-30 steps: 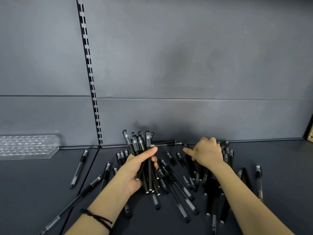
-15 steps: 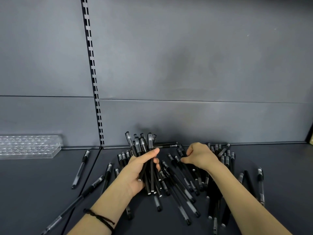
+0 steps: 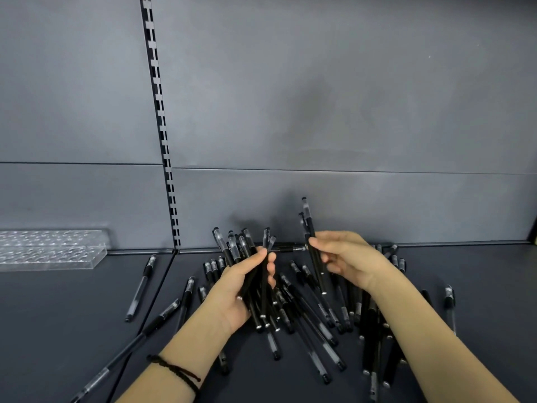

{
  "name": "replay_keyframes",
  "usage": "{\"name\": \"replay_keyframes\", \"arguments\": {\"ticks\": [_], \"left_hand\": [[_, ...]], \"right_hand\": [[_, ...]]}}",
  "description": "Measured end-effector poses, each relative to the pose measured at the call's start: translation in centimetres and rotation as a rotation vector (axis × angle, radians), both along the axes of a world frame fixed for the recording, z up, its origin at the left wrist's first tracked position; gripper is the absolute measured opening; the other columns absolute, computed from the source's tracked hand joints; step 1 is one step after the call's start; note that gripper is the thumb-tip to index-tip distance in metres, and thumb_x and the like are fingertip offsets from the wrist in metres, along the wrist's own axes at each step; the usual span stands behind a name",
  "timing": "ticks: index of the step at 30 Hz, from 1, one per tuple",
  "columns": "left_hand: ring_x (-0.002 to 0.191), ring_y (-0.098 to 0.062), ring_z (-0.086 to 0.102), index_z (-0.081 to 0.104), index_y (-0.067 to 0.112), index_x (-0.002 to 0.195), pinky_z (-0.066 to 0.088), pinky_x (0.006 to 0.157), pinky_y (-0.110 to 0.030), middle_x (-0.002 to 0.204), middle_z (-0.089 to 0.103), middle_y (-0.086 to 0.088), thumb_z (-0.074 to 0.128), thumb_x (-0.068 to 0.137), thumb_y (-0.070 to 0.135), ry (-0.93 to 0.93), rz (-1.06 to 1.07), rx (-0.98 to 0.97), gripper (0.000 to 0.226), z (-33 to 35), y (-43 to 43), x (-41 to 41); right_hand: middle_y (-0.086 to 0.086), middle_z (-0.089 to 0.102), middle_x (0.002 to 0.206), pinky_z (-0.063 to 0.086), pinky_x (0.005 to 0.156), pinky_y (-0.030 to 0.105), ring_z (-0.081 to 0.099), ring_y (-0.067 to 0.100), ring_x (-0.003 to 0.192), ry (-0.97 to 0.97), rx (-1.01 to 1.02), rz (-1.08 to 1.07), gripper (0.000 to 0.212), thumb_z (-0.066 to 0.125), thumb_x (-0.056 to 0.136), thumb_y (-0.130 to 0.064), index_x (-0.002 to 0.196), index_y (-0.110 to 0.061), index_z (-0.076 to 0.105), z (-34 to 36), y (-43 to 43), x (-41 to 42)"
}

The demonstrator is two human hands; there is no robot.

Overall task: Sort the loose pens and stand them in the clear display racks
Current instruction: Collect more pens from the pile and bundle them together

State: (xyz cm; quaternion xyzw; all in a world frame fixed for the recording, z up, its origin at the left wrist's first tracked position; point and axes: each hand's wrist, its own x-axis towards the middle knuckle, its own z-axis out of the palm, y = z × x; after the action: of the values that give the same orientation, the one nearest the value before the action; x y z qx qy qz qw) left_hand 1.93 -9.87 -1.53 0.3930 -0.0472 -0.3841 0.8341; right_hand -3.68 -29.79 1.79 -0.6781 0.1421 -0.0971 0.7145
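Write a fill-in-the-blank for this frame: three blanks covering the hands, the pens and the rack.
1. The left hand grips a bundle of pens; the right hand holds ____.
2. The clear rack sits to the ____ of the loose pile.
3. The rack holds ____ pens.

Missing words: fewer; left; no.
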Motion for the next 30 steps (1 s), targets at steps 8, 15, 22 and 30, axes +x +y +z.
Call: {"name": "replay_keyframes", "arguments": {"ticks": [8,15,22,30], "left_hand": [[0.078,-0.022,0.073,0.038,0.004,0.143,0.058,0.060,-0.033,0.102,0.074,-0.013,0.078,0.075,0.021,-0.206,0.061,0.236,0.081,0.5,-0.3,-1.1],[0.073,-0.018,0.073,0.048,0.002,0.134,0.056,0.058,-0.028,0.096,0.075,-0.012,0.077,0.071,0.040,-0.287,-0.024,0.318,0.079,0.2,-0.2,-0.9],[0.064,-0.018,0.067,0.061,0.002,0.113,0.054,0.057,-0.028,0.077,0.070,-0.008,0.087,0.066,0.027,-0.327,-0.075,0.293,0.060,0.3,-0.1,-1.0],[0.056,-0.015,0.054,0.066,0.013,0.102,0.050,0.057,-0.028,0.066,0.057,-0.004,0.079,0.068,0.003,-0.372,-0.104,0.101,0.037,0.6,-0.5,-1.8]], "right_hand": [[0.007,0.066,0.082,0.041,0.048,0.014,0.056,0.005,0.056,-0.041,0.098,0.333,0.007,0.066,0.082,-0.016,0.082,-0.012,0.072,0.4,3.0,-0.3],[-0.002,0.054,0.057,0.029,0.045,0.018,0.047,0.007,0.051,-0.063,-0.120,0.237,0.008,0.064,0.090,-0.013,0.082,-0.010,0.064,-0.4,3.6,-0.5],[-0.008,0.060,0.064,0.033,0.046,0.016,0.048,0.002,0.057,-0.036,-0.304,0.196,0.016,0.076,0.080,-0.025,0.074,-0.022,0.061,0.0,4.2,-0.5],[-0.001,0.061,0.107,0.048,0.067,0.026,0.057,0.010,0.083,-0.220,-0.321,0.056,0.039,0.060,0.090,-0.038,0.127,-0.034,0.045,0.4,4.9,-0.5]]}}
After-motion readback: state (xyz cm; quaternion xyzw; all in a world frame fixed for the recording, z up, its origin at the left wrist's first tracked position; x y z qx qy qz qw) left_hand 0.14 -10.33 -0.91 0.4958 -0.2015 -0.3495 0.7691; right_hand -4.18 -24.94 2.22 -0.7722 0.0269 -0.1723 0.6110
